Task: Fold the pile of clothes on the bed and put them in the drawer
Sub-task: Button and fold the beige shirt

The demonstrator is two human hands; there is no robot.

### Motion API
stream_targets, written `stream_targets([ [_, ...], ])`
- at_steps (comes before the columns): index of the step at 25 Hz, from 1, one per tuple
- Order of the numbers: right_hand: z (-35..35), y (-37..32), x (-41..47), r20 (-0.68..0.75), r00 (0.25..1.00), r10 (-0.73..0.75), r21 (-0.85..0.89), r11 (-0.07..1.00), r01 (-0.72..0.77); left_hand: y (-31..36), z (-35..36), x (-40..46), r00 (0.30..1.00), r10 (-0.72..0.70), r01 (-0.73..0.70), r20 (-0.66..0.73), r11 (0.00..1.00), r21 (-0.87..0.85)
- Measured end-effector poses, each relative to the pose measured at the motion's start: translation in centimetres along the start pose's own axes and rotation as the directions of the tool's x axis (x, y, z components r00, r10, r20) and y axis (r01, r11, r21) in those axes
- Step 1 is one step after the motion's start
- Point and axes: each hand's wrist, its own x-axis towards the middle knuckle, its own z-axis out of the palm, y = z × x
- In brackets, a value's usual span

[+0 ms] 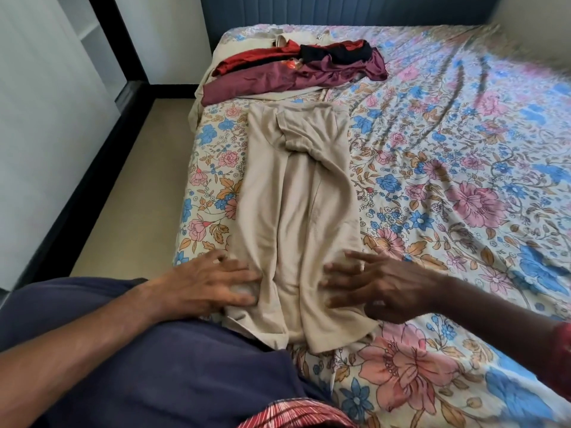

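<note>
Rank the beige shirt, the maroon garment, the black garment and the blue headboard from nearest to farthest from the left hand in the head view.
1. Beige shirt: under the left hand, at the bed's near edge.
2. Maroon garment: front of the pile, beyond the shirt.
3. Black garment: on top of the pile, farther back.
4. Blue headboard: at the bed's far end.

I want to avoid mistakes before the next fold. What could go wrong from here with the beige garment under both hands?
1. The beige garment lies close to the bed edge, and its near end is at the person's body; it may slide off when folded.
2. The left hand and right hand press only the near end, so the bunched sleeve at the far end may stay creased.
3. The pile lies just beyond the garment; cloth pushed forward could tangle with it.
</note>
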Motion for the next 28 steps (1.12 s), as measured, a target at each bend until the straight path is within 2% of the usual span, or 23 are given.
stream_targets([
  [1,0.8,0.0,0.3,0.001,1.000,-0.015,0.074,0.997,0.015,0.1,0.2,0.2,0.998,-0.033,0.036,0.049,0.998,-0.046],
  [2,1.1,-0.1,0.5,-0.005,1.000,0.010,0.194,0.981,-0.009,0.0,-0.2,0.5,0.991,-0.097,0.112,0.089,0.977,-0.182],
  [3,1.1,0.2,0.5,-0.006,0.997,0.081,0.377,0.923,-0.072,-0.1,-0.8,0.9,0.969,-0.218,0.249,0.119,0.861,-0.444],
  [4,0.1,0.6,0.9,-0.003,0.982,0.187,0.582,0.799,-0.150,-0.6,-1.9,1.4,0.921,-0.331,0.372,0.203,0.604,-0.704],
  [5,-1.1,1.3,1.2,0.016,0.953,0.302,0.761,0.615,-0.208,-1.4,-2.6,2.0,0.866,-0.390,0.428,0.314,0.252,-0.868],
  [6,-2.2,2.1,1.6,0.040,0.906,0.422,0.888,0.401,-0.226,-2.5,-3.3,2.7,0.808,-0.412,0.443,0.421,-0.046,-0.895],
  [7,-3.2,3.0,2.1,0.092,0.827,0.555,0.954,0.188,-0.233,-3.9,-3.3,3.4,0.740,-0.445,0.449,0.505,-0.232,-0.863],
  [8,-3.7,3.8,2.7,0.186,0.714,0.675,0.971,-0.017,-0.237,-4.9,-3.1,4.2,0.665,-0.487,0.441,0.566,-0.355,-0.824],
  [10,-4.0,4.7,3.9,0.379,0.499,0.779,0.925,-0.307,-0.223,-5.9,-2.5,5.6,0.461,-0.586,0.415,0.666,-0.521,-0.746],
  [11,-3.9,4.9,4.0,0.435,0.444,0.783,0.900,-0.388,-0.199,-5.9,-2.1,6.2,0.352,-0.620,0.398,0.701,-0.579,-0.712],
  [12,-4.0,4.9,4.1,0.464,0.424,0.778,0.884,-0.435,-0.168,-5.8,-1.5,6.6,0.279,-0.631,0.379,0.723,-0.620,-0.687],
  [13,-3.9,5.1,4.1,0.472,0.427,0.771,0.877,-0.461,-0.135,-5.6,-0.9,6.6,0.254,-0.635,0.351,0.730,-0.643,-0.681],
  [15,-4.1,5.1,4.2,0.468,0.452,0.760,0.872,-0.480,-0.096,-5.1,-0.6,6.6,0.238,-0.654,0.279,0.718,-0.663,-0.695],
  [16,-3.9,5.3,4.4,0.457,0.432,0.777,0.883,-0.454,-0.118,-4.9,-0.6,6.8,0.223,-0.679,0.254,0.699,-0.652,-0.714],
  [17,-3.5,5.5,4.7,0.427,0.370,0.825,0.904,-0.389,-0.178,-4.8,-0.4,7.0,0.181,-0.735,0.251,0.654,-0.608,-0.753],
  [18,-3.1,5.7,5.4,0.372,0.275,0.887,0.917,-0.305,-0.257,-4.8,-0.3,7.4,0.122,-0.816,0.297,0.565,-0.513,-0.805],
  [19,-2.8,5.8,6.0,0.282,0.169,0.944,0.911,-0.207,-0.357,-4.8,-0.5,7.9,0.071,-0.899,0.392,0.432,-0.373,-0.841],
  [20,-2.8,5.8,6.5,0.158,0.089,0.984,0.885,-0.101,-0.455,-5.0,-0.8,8.1,0.055,-0.956,0.486,0.289,-0.227,-0.844],
  [21,-2.8,5.9,6.9,0.026,0.051,0.998,0.842,0.005,-0.539,-5.4,-0.8,8.0,0.075,-0.981,0.535,0.180,-0.113,-0.838],
  [22,-2.8,6.2,7.1,-0.078,0.053,0.996,0.791,0.095,-0.605,-6.0,-0.7,7.8,0.117,-0.987,0.537,0.106,-0.027,-0.843],
  [24,-2.8,7.6,6.9,-0.181,0.100,0.978,0.707,0.200,-0.678,-7.6,0.1,7.0,0.213,-0.977,0.481,0.002,0.103,-0.871],
  [28,-3.0,10.4,6.1,-0.190,0.235,0.953,0.628,0.302,-0.717,-9.5,1.1,6.4,0.372,-0.902,0.461,-0.218,0.384,-0.800],
])
